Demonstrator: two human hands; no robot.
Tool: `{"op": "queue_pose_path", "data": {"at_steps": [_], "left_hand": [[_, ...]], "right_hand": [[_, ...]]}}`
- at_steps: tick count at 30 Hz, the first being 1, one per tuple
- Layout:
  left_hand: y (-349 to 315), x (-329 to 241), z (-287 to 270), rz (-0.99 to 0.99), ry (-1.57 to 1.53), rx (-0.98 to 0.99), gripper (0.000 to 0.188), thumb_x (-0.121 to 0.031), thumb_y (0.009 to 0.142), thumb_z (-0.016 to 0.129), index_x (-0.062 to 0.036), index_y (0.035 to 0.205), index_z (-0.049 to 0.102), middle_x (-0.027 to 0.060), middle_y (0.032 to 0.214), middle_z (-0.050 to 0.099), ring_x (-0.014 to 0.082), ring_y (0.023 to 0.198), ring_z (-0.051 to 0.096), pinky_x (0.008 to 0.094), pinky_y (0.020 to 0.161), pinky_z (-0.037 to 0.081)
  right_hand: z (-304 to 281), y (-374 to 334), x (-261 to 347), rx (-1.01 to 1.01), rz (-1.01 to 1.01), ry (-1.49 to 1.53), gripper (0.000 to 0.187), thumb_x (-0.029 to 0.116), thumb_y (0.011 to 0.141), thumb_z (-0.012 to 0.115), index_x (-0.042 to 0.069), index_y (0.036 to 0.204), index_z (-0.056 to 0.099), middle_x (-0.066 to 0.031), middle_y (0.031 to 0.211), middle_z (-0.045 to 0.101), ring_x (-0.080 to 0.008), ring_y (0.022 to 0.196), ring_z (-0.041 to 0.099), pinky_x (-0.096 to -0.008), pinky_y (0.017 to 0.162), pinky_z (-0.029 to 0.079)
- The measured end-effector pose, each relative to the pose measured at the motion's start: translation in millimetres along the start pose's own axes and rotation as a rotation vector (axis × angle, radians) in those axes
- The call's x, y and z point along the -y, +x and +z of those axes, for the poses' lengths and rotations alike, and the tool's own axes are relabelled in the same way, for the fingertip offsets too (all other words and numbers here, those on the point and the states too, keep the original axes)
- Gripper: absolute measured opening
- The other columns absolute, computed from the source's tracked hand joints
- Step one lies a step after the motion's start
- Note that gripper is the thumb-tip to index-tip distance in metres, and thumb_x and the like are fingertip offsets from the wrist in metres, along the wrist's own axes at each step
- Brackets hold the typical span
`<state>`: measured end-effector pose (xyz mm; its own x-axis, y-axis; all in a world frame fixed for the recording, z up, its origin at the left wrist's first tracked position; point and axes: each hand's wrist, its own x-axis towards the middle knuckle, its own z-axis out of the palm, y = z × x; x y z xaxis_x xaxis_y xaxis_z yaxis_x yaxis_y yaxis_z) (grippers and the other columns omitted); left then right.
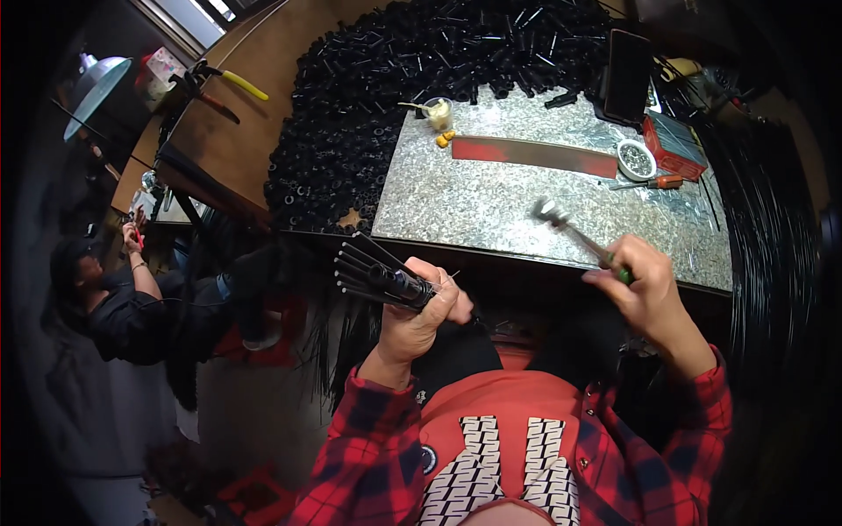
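Observation:
In my left hand point(419, 320), the fingers are wrapped round a bundle of thin black rods point(379, 273) with pale tips. The tips fan out toward the far left, and thin wire ends stick out near the thumb. It resembles a folded umbrella frame, partly hidden by my fingers. My right hand point(645, 279) is closed round the green grip of a small hammer point(574, 235). Its silver head is smeared by motion and hangs above the near part of the speckled board point(517, 210), apart from the rods. Both hands are near the table's front edge.
A large heap of black tubular parts point(351, 114) covers the far and left table. On the board lie a red-brown strip point(535, 156), a white bowl of small metal pieces point(636, 160), a screwdriver point(667, 182), and a cup point(438, 114). A person point(123, 298) works at left.

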<state>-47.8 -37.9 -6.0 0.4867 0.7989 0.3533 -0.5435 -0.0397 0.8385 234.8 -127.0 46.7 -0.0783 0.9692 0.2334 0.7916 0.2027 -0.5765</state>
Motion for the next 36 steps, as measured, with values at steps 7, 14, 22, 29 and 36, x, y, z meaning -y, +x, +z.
{"op": "queue_pose_path", "data": {"at_steps": [7,14,22,29,36], "left_hand": [[6,0,1,0.062,0.051,0.014,0.052,0.001,0.072,0.077,-0.0076,0.098,0.033,-0.0018,0.057,0.041,0.0072,0.050,0.044,0.0223,0.050,0.041],[6,0,3,0.045,0.209,-0.123,0.067,-0.005,0.067,0.082,-0.0055,0.105,0.028,-0.0048,0.053,0.038,0.0055,0.048,0.044,0.0193,0.050,0.041],[9,-2,14,0.036,0.289,-0.218,0.061,-0.002,0.069,0.080,-0.0045,0.106,0.031,0.0013,0.069,0.060,0.0049,0.063,0.056,0.0174,0.060,0.045],[6,1,9,-0.021,0.246,-0.214,0.053,-0.002,0.069,0.080,-0.0040,0.101,0.038,0.0007,0.074,0.057,0.0045,0.066,0.055,0.0165,0.059,0.044],[5,-1,10,-0.025,0.288,-0.207,0.046,-0.005,0.069,0.081,-0.0040,0.097,0.044,-0.0001,0.076,0.055,0.0043,0.068,0.053,0.0172,0.058,0.043]], "right_hand": [[8,20,40,-0.489,-0.389,-0.666,0.029,0.017,0.075,0.071,0.005,0.091,0.050,-0.0128,0.117,0.050,-0.0309,0.116,0.049,-0.0563,0.104,0.028],[26,26,45,-0.536,-0.407,-0.779,0.023,0.020,0.080,0.067,0.006,0.093,0.053,-0.0093,0.121,0.048,-0.0305,0.123,0.045,-0.0582,0.108,0.021],[35,27,55,-0.538,-0.462,-0.831,0.020,0.020,0.082,0.066,0.005,0.089,0.055,-0.0105,0.118,0.050,-0.0297,0.121,0.047,-0.0568,0.107,0.024],[41,24,55,-0.488,-0.466,-0.731,0.020,0.018,0.079,0.068,0.007,0.077,0.051,-0.0099,0.102,0.056,-0.0269,0.098,0.055,-0.0444,0.091,0.041],[37,21,56,-0.518,-0.524,-0.757,0.024,0.019,0.075,0.070,0.007,0.074,0.050,-0.0094,0.096,0.056,-0.0264,0.090,0.056,-0.0411,0.081,0.044]]}}
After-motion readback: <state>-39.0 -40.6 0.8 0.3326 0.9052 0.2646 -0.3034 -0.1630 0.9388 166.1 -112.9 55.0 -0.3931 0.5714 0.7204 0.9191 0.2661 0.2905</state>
